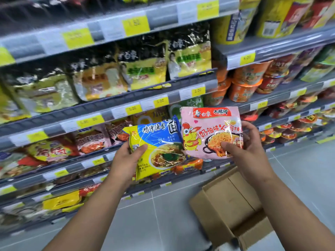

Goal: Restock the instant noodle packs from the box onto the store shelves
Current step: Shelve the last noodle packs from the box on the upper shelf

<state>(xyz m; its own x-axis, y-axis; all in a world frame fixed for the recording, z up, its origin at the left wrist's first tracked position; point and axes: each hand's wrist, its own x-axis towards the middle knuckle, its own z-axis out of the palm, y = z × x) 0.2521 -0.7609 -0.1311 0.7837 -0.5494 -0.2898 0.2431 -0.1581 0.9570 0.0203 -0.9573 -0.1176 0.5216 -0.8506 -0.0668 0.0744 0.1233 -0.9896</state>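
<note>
Two instant noodle packs held up before the shelving, faces toward the wearer, presumably so that each label can be matched to its row. The left hand [126, 158] grasps the yellow-and-blue pack [157, 147] by its left edge, thumb pressed on the printed front and fingers curled behind. The right hand [248, 147] grasps the pink pack [210, 131] at its lower right corner in the same way, thumb in front and fingers wrapped round the right edge. The packs meet edge to edge, the pink one slightly higher, and both hang clear of the shelves, in front of the front edge of a middle shelf [108, 115] with its yellow price labels [160, 102]. Holding each by one margin leaves the artwork unobscured and the pack free to slide in flat. Bagged noodles fill the rows on the left; pinkish packs [112, 132] beside the left hand may be the matching stock, though blur prevents certainty. Cup noodles [243, 87] occupy the bay on the right. The cardboard box [226, 196] lies on the floor tiles [163, 223] below the right forearm, flaps open, its visible interior showing only cardboard, which suggests restocking is nearly complete.
</note>
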